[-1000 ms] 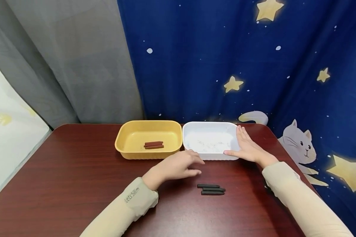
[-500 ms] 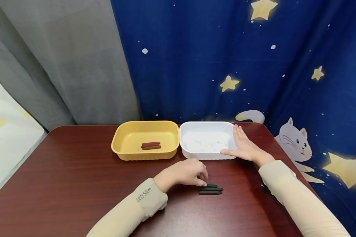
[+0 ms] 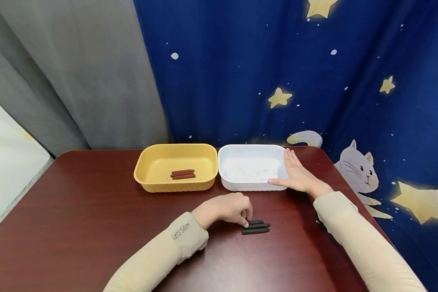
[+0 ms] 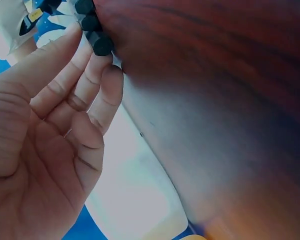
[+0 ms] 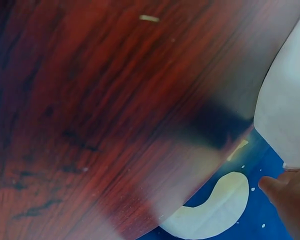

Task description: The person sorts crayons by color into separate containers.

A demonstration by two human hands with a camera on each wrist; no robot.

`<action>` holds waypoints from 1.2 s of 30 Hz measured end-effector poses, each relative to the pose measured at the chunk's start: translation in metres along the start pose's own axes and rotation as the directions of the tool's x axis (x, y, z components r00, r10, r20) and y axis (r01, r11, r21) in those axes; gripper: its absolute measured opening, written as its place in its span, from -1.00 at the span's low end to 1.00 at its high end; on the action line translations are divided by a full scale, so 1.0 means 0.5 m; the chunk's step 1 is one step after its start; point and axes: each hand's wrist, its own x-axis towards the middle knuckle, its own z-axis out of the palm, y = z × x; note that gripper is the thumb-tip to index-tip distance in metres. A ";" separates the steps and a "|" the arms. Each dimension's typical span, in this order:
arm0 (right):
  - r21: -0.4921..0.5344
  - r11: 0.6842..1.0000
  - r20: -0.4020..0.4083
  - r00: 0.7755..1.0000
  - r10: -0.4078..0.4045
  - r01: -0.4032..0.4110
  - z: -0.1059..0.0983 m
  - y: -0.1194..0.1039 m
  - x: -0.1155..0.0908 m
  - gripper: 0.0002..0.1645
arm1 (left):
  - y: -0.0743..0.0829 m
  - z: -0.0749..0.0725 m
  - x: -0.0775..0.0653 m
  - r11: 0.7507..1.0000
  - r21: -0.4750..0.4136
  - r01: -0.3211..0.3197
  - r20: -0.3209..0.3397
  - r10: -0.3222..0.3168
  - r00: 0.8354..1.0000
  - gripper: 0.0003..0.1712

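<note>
Three black crayons [image 3: 255, 231] lie side by side on the table, pointed ends to the right. My left hand [image 3: 229, 207] is bent down at their left ends. The left wrist view shows the crayons' blunt six-sided ends [image 4: 102, 44], with the left thumb and fingertips pinching at the farthest crayon. My right hand [image 3: 298, 173] rests against the right side of a white plastic tub [image 3: 246, 186], fingers straight along the side wall and thumb over the front rim. In the right wrist view, only a fingertip [image 5: 285, 197] shows beside the tub's wall [image 5: 290, 100].
A yellow tub [image 3: 175, 187] stands left of the white one, sides nearly touching. Several reddish-brown crayons [image 3: 183, 176] lie inside it. Both tubs stand near the back edge of the dark red wooden table [image 3: 87, 211], before a blue curtain [image 3: 219, 73] with stars.
My left hand has come down and to the right, from above the table to the left ends of the black crayons, its fingers curling in. The right hand stays at the white tub.
</note>
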 end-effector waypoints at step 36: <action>0.009 1.000 -0.028 0.999 -0.016 0.016 0.004 0.003 0.002 0.54 | -0.014 -0.042 0.001 0.995 -0.080 -0.059 -0.014 0.058 0.998 -0.94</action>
